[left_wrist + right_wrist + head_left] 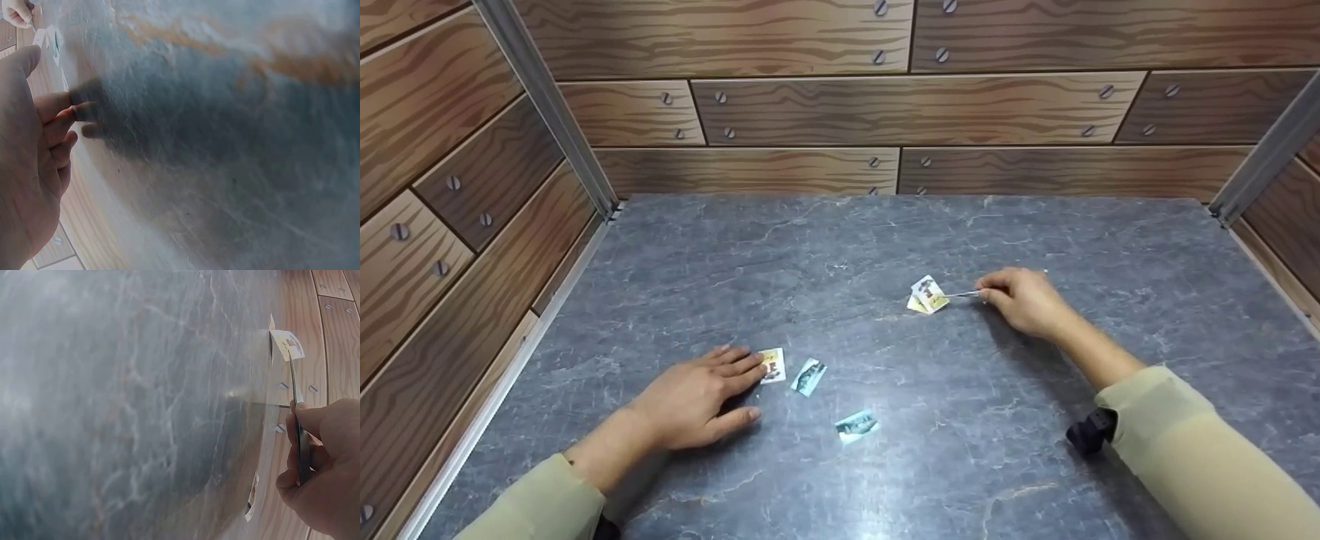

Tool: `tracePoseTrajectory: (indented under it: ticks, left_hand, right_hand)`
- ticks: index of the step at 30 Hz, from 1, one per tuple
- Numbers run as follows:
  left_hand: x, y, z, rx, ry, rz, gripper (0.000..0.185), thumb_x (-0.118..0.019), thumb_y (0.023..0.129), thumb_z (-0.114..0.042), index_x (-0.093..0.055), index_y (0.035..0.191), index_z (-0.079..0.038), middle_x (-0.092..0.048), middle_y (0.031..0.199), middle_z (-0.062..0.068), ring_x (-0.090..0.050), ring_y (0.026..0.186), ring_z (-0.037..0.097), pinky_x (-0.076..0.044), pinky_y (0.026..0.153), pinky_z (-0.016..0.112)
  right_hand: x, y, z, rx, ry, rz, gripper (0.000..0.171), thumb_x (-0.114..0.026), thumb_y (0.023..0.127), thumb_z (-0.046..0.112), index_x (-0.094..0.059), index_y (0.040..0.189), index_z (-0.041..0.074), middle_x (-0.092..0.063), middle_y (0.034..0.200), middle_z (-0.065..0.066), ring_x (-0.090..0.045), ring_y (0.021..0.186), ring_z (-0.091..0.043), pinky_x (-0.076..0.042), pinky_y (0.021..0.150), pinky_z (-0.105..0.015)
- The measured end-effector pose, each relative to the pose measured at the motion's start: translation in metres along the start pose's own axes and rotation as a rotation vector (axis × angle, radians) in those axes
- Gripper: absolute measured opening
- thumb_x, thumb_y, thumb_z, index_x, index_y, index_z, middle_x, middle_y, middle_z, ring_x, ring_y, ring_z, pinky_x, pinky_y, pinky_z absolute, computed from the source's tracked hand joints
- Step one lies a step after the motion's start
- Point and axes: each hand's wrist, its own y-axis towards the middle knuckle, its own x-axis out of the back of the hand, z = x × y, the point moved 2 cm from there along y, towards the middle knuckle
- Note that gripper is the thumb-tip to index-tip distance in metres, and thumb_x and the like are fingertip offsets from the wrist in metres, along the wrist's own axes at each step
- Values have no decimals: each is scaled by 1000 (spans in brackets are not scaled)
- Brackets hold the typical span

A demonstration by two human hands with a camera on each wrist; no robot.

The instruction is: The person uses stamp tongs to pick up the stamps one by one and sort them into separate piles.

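My right hand [1020, 298] pinches thin metal tweezers [964, 295], and their tips grip a small picture stamp [929, 293] tilted up just above the grey marbled table [885, 247]. In the right wrist view the tweezers [297, 410] run up from my right hand [320, 467] to the stamp [287, 345]. A yellowish stamp [916, 304] lies under it. My left hand [697, 397] rests flat on the table, fingertips on another stamp [773, 365]. In the left wrist view my left hand [34, 163] lies with fingers straight.
Two more small stamps lie loose, one bluish stamp [808, 376] beside my left fingers and another bluish stamp [856, 425] nearer me. Wood-patterned walls [885, 112] with metal corner posts enclose the table on three sides.
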Motion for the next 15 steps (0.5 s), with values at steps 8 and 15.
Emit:
tracePoseTrajectory:
  ticks: [8, 15]
  left_hand:
    - [-1, -1, 0, 6, -1, 3, 67, -47, 110, -53, -52, 157, -5, -49, 162, 11, -44, 150, 36, -33, 126, 51]
    - [-2, 0, 1, 16, -10, 9, 68, -46, 110, -55, -52, 157, -6, -49, 162, 10, -44, 150, 36, -33, 126, 52]
  right_hand:
    - [0, 1, -1, 46, -38, -8, 16, -72, 100, 8, -80, 110, -1, -75, 116, -24, -69, 114, -46, -52, 100, -63]
    - [7, -2, -4, 62, -69, 27, 16, -70, 100, 6, -78, 113, -1, -75, 119, -24, -68, 116, -46, -50, 102, -64]
